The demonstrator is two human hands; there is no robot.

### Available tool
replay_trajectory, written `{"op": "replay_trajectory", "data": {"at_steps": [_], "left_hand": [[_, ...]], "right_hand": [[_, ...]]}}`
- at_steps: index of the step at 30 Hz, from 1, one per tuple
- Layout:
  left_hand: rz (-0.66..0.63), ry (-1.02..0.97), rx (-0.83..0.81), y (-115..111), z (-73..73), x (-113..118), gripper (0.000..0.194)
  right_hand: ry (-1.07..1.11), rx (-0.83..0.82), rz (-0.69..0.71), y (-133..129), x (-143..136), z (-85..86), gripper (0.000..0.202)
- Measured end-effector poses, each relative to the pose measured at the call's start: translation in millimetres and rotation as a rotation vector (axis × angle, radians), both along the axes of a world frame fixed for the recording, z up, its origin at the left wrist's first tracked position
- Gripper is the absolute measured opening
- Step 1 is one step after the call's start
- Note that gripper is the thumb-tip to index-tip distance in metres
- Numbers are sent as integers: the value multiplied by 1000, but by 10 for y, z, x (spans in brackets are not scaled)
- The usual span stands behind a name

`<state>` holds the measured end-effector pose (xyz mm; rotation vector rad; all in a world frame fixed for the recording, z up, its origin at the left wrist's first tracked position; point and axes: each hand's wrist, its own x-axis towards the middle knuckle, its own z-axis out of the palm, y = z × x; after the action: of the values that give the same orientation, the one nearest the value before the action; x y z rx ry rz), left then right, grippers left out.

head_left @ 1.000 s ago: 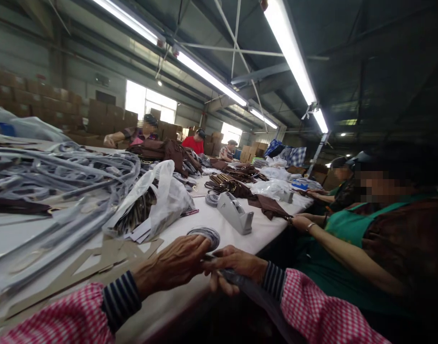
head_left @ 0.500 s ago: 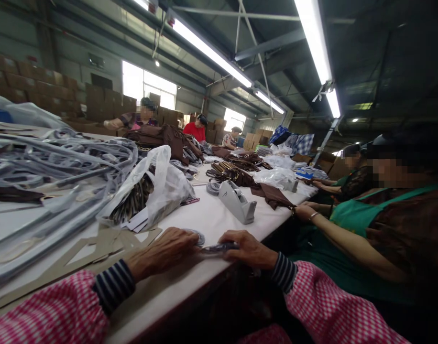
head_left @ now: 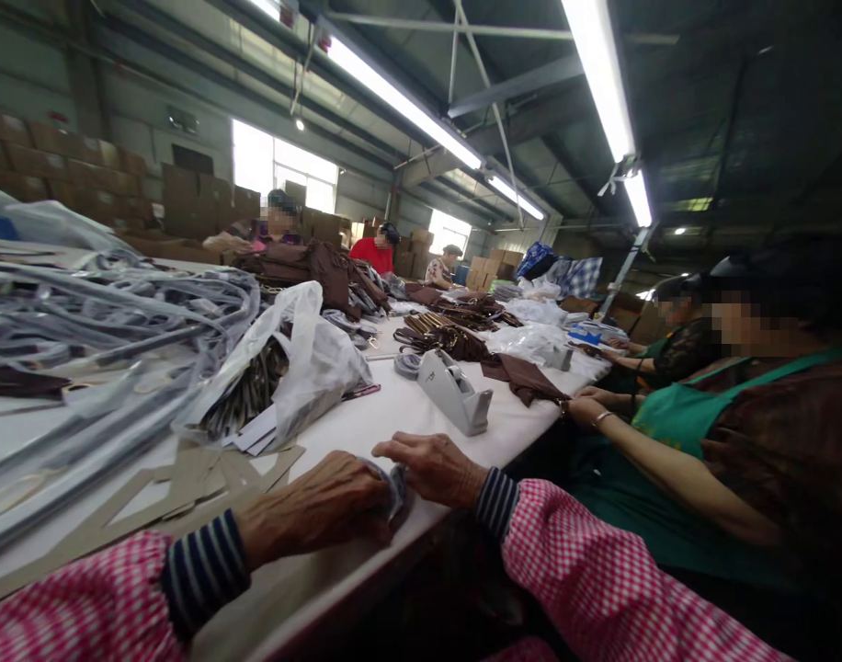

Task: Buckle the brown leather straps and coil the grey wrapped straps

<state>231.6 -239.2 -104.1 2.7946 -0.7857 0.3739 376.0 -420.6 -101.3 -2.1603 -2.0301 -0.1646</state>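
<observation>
Near the front edge of the table, my left hand [head_left: 328, 498] is closed around a coiled grey strap [head_left: 397, 489] that looks wrapped in clear plastic. My right hand [head_left: 438, 467] meets it from the other side, its index finger reaching over the top of the coil and its other fingers curled against the strap. Part of the coil is hidden behind my left fingers. Beyond my hands stands a grey tape dispenser [head_left: 455, 391], with another grey strap coil [head_left: 407, 365] beside it.
To the left lie many plastic-wrapped grey straps [head_left: 118, 313], flat cardboard pieces [head_left: 187, 478] and an open white plastic bag [head_left: 317, 359]. Brown leather-like pieces [head_left: 311, 276] are heaped farther back. A co-worker in a green apron [head_left: 689, 414] sits close on the right.
My hands have come closer together, the right moving left. The strap stretched between them is now gathered into the coil at my left hand.
</observation>
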Motion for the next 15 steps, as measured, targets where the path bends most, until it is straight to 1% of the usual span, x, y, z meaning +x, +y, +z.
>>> {"op": "replay_trajectory", "data": {"at_steps": [3, 4, 6, 8, 10, 12, 14, 15], "left_hand": [[6, 114, 56, 7, 124, -3, 11], [-2, 130, 44, 12, 147, -3, 10], [-13, 143, -5, 23, 160, -3, 12], [-3, 158, -23, 26, 133, 2, 14], [18, 168, 32, 11, 85, 14, 16], [67, 87, 130, -23, 48, 21, 16], [133, -4, 216, -70, 43, 4, 13], [159, -12, 247, -94, 52, -17, 10]], "right_hand": [[31, -48, 29, -10, -58, 15, 63], [43, -59, 28, -14, -70, 23, 64], [56, -71, 17, -16, -80, 38, 65], [34, -84, 4, -9, -81, 48, 63], [-14, -104, -4, 3, -81, 53, 59], [-70, -127, -12, 14, -86, 54, 51], [-136, -164, -20, 25, -91, 54, 39], [-170, -183, -22, 33, -92, 56, 32]]}}
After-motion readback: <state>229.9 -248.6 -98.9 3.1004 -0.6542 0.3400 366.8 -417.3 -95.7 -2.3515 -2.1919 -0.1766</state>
